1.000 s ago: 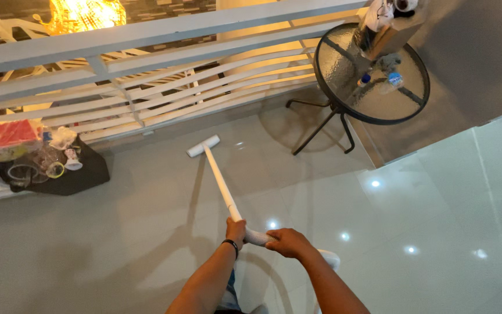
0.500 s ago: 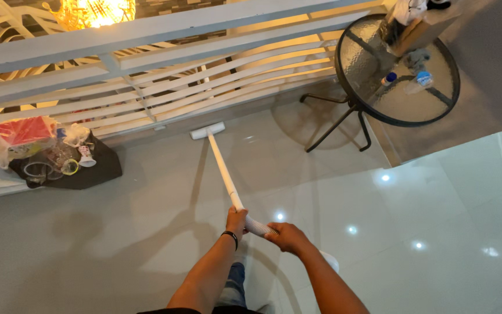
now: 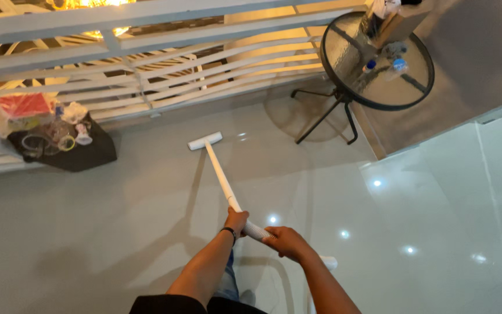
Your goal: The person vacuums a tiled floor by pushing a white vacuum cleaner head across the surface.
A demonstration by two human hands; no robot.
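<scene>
I hold a white vacuum wand [image 3: 219, 174] with both hands. My left hand [image 3: 236, 220], with a black band on its wrist, grips the rigid tube near its lower end. My right hand [image 3: 284, 240] grips the ribbed white hose just behind it. The flat white floor head [image 3: 204, 141] rests on the glossy grey tile floor [image 3: 117, 221], ahead of me and a short way from the railing.
A white slatted railing [image 3: 164, 64] runs across the top. A black bag [image 3: 71, 154] with a red box and clear plastic items lies at the left. A round glass table [image 3: 379, 64] on black legs, carrying bottles, stands at the upper right.
The floor head slid forward toward the railing, then came back a little. Both hands kept their grip on the wand and hose throughout.
</scene>
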